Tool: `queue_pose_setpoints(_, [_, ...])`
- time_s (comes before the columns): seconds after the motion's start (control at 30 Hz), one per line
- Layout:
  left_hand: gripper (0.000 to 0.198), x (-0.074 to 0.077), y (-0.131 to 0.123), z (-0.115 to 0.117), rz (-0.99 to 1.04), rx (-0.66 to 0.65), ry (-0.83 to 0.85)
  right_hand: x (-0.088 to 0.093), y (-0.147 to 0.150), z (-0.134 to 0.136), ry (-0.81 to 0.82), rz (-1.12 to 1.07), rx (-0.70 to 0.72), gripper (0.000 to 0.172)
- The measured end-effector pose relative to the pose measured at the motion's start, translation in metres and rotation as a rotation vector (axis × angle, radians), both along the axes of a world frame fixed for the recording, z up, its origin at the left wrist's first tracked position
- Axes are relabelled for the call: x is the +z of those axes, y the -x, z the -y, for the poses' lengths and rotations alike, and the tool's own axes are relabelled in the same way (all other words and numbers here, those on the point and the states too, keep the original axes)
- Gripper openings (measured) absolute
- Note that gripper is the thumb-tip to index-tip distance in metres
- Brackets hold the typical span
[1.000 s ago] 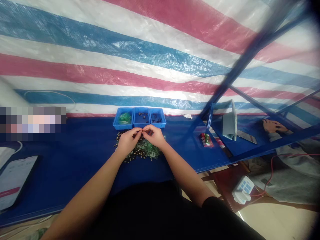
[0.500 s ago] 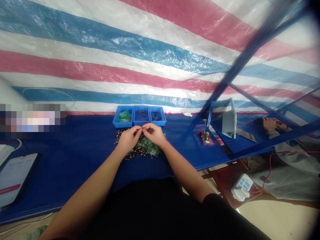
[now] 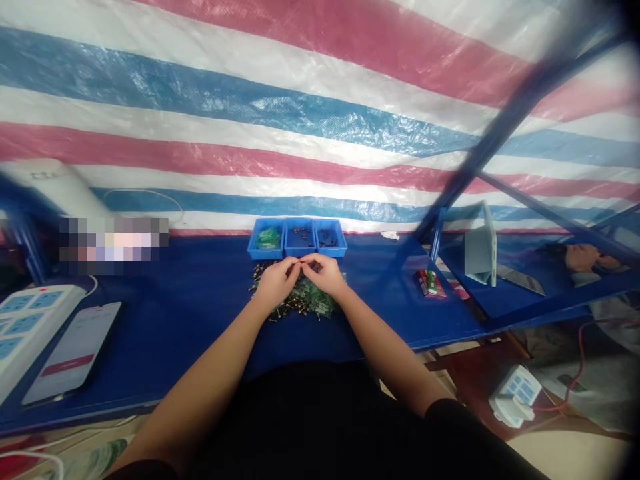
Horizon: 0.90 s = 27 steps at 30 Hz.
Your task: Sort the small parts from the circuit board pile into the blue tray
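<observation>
My left hand (image 3: pixel 278 283) and my right hand (image 3: pixel 324 272) meet fingertip to fingertip, both pinched closed. Whatever they hold between them is too small to make out. Under and around them lies a pile of brass-coloured screw-like pieces (image 3: pixel 296 305) mixed with green clear pieces (image 3: pixel 320 301). Just beyond stand three blue bins in a row: the left bin (image 3: pixel 267 255) holds green pieces, the middle bin (image 3: pixel 299 252) a few small brownish parts, the right bin (image 3: pixel 332 252) small dark parts.
A phone (image 3: pixel 75 353) and a power strip (image 3: pixel 37 313) lie at the left. To the right are a small red box (image 3: pixel 431 284), a blue frame post (image 3: pixel 437 233) and a propped tablet (image 3: pixel 483 247). Another person's hands (image 3: pixel 583 257) rest at the far right.
The camera has turned left, so everything sits further right in view and the power strip now shows more fully. My hands stay pinched together above the pile.
</observation>
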<state>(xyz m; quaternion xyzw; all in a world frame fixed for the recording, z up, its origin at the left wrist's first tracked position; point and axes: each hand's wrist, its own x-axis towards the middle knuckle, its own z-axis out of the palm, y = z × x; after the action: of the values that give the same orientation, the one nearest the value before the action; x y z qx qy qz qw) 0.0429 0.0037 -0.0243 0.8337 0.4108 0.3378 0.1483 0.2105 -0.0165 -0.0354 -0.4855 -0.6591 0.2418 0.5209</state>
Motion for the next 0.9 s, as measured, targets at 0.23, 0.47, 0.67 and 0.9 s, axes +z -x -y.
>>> queue_pose_setpoints(0.23, [0.023,-0.004,-0.001,-0.001,0.01,0.022,-0.018,-0.002,-0.002,-0.001,0.016,-0.007,-0.005,0.023])
queue_pose_setpoints(0.47, [0.021,-0.004,-0.001,0.001,-0.013,0.029,-0.025,-0.007,-0.002,-0.001,-0.006,0.007,-0.016,0.024])
queue_pose_setpoints(0.67, [0.023,-0.005,0.0,0.001,-0.028,0.014,-0.035,-0.009,-0.001,0.0,0.007,0.042,-0.018,0.026])
queue_pose_setpoints(0.9, [0.022,-0.007,0.0,0.004,-0.014,0.043,-0.075,-0.011,-0.002,-0.001,-0.002,0.033,-0.055,0.027])
